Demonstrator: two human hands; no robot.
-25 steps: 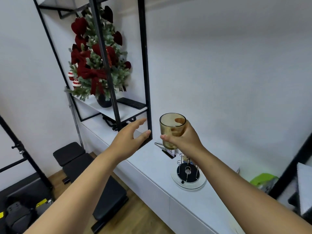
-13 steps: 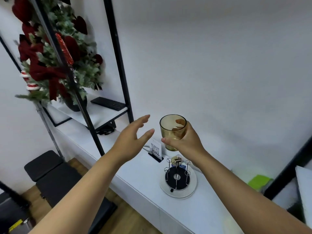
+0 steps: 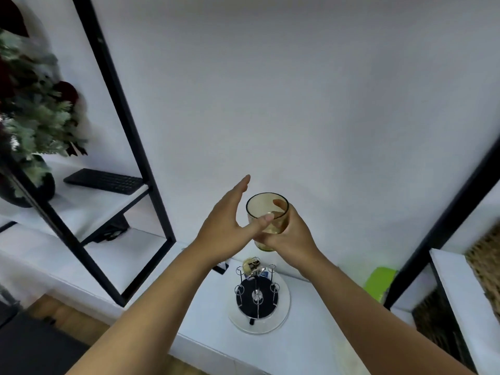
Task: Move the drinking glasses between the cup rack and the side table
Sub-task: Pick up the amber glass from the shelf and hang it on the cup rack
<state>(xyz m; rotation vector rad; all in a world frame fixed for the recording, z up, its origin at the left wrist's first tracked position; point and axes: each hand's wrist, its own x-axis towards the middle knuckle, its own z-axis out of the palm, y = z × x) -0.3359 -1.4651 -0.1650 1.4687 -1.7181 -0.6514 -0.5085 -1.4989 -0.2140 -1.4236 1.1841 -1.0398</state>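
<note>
the long white worktop (image 3: 311, 345) runs below both hands, with a tall black metal shelf frame (image 3: 127, 147) off to the left of them. directly beneath the hands stands the round wire cup rack with a black disc on a clear plate (image 3: 257, 299); its pegs look bare, though a small brass-coloured thing at its far edge is too blurred to name. the right hand (image 3: 290, 235) is wrapped around the amber see-through drinking glass (image 3: 267, 212), held upright in the air above the rack. the left hand (image 3: 224, 226) is spread, fingers straight, its thumb just touching the glass wall. this looks like the carrying step; next the glass likely needs turning over onto a peg. the side table cannot be picked out.
</note>
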